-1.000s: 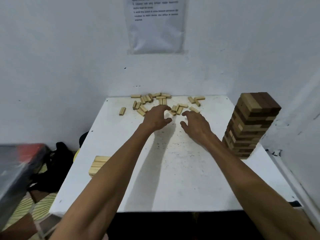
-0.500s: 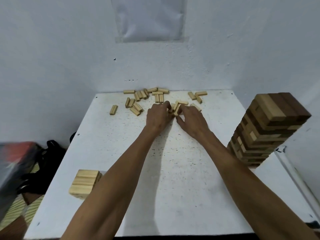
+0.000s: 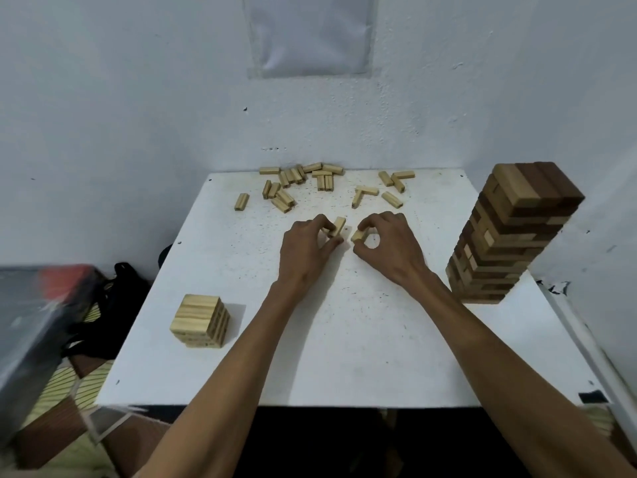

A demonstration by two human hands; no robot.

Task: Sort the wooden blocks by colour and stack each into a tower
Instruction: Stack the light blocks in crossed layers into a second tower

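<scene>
Above the middle of the white worktop (image 3: 344, 339), the left hand (image 3: 306, 246) pinches one pale block (image 3: 337, 225) and the right hand (image 3: 389, 246) pinches a second block (image 3: 359, 234), the two just beside each other. More loose blocks (image 3: 324, 181) lie scattered along the far edge, a short pale stack (image 3: 201, 320) sits front left, and a tall mixed tower (image 3: 506, 232) stands at the right

Cropped by top edge: paper sheet (image 3: 310, 36) on wall, print too small to read; blurred at left edge: dark box (image 3: 38, 305) with red patch, detail lost; half hidden behind table (image 3: 344, 357): black bag (image 3: 120, 291); lower end of pale block (image 3: 337, 225) buried under left hand (image 3: 305, 250); second pale block (image 3: 359, 234) partly covered by right hand (image 3: 389, 246); cropped by bottom edge: both forearms; out of sight: far side of mixed tower (image 3: 510, 232); uncertain: block count in far scatter (image 3: 293, 182).
</scene>
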